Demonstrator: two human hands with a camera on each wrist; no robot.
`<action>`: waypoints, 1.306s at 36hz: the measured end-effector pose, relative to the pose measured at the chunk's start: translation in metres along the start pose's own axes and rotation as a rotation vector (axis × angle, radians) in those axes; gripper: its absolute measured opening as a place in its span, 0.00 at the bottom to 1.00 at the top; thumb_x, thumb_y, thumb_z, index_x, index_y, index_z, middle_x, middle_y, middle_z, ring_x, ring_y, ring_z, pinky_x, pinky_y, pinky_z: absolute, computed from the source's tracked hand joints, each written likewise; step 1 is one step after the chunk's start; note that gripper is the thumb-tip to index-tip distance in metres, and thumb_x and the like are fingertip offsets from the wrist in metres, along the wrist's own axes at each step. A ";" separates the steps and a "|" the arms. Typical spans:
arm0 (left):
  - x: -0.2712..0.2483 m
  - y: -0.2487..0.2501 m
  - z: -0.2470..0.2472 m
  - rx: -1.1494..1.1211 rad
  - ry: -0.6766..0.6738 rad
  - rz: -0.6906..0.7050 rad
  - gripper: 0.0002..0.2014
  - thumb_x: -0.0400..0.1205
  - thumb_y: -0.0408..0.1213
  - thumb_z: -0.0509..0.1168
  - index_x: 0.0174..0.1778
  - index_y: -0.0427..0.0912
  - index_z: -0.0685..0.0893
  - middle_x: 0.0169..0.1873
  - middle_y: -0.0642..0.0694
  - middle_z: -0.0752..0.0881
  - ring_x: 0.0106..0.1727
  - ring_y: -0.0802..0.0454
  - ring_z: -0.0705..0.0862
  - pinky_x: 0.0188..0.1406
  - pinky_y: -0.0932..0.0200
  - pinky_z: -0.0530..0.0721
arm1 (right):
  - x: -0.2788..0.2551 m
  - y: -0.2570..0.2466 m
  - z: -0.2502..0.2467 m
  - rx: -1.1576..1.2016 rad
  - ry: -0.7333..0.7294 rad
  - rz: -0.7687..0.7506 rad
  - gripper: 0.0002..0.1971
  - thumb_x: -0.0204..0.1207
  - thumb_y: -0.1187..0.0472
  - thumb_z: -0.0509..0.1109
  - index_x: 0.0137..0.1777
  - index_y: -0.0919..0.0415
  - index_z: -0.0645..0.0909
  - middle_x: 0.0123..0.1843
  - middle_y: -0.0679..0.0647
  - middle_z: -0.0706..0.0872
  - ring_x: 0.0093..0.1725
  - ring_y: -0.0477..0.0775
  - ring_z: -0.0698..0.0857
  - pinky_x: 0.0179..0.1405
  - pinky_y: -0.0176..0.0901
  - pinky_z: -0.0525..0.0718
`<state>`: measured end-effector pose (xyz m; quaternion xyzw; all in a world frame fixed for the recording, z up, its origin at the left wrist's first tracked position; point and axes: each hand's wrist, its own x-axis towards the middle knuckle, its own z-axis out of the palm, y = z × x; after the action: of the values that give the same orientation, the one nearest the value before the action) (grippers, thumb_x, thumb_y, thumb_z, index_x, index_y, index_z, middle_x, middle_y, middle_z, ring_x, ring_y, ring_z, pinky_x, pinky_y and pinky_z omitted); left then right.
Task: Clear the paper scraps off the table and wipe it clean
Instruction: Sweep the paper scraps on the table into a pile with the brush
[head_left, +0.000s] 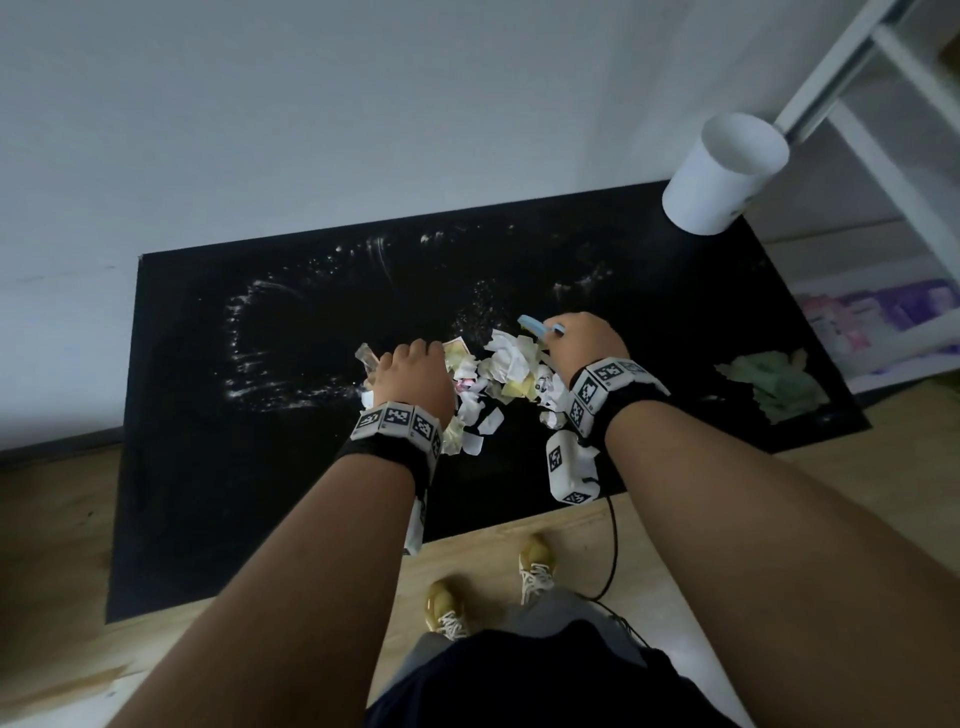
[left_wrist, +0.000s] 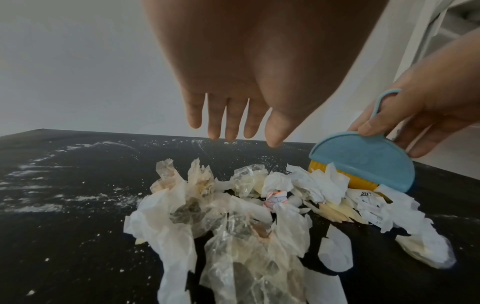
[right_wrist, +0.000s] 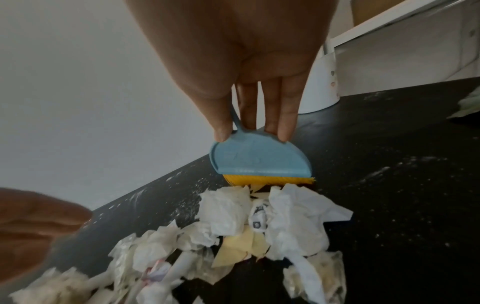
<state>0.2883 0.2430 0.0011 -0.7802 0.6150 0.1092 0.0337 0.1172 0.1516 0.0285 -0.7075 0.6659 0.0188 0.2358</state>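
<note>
A heap of crumpled white and yellow paper scraps (head_left: 498, 374) (left_wrist: 233, 205) (right_wrist: 259, 222), mixed with clear wrappers, lies mid-table on the black table (head_left: 260, 467). My left hand (head_left: 410, 369) (left_wrist: 228, 123) hovers at the heap's left side, fingers straight and spread, holding nothing. My right hand (head_left: 582, 343) (right_wrist: 254, 119) pinches a small blue hand brush (head_left: 537, 326) (left_wrist: 363, 162) (right_wrist: 259, 158). Its yellow bristles (right_wrist: 270, 179) touch the heap's far right edge. White powder streaks (head_left: 249, 332) cover the table's far and left parts.
A white cylindrical bin (head_left: 722, 176) (right_wrist: 324, 82) stands at the table's far right corner. A crumpled green cloth (head_left: 779, 384) lies near the right edge. A white shelf frame (head_left: 883, 78) rises to the right. A wall backs the table; wooden floor lies in front.
</note>
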 end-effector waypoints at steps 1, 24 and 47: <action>0.000 0.001 0.001 0.003 -0.003 -0.007 0.18 0.85 0.39 0.55 0.71 0.42 0.73 0.67 0.45 0.77 0.70 0.45 0.75 0.72 0.48 0.69 | -0.001 -0.001 0.002 0.020 -0.006 -0.012 0.19 0.81 0.65 0.56 0.26 0.55 0.70 0.27 0.50 0.72 0.25 0.50 0.71 0.22 0.39 0.62; -0.014 0.047 0.005 -0.014 -0.065 0.020 0.19 0.86 0.38 0.54 0.74 0.42 0.71 0.71 0.44 0.75 0.73 0.44 0.71 0.75 0.48 0.68 | -0.027 0.062 -0.017 -0.034 0.065 0.233 0.16 0.85 0.57 0.56 0.54 0.65 0.83 0.50 0.60 0.87 0.40 0.56 0.78 0.38 0.45 0.72; -0.057 -0.034 0.008 -0.066 -0.104 -0.155 0.23 0.86 0.38 0.52 0.79 0.41 0.68 0.80 0.42 0.66 0.79 0.42 0.67 0.80 0.43 0.64 | -0.057 -0.035 0.031 0.111 0.004 0.076 0.12 0.81 0.61 0.60 0.41 0.60 0.83 0.32 0.52 0.81 0.29 0.50 0.79 0.23 0.39 0.69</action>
<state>0.3073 0.3074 0.0023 -0.8194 0.5462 0.1671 0.0481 0.1530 0.2154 0.0313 -0.6675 0.6930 -0.0106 0.2722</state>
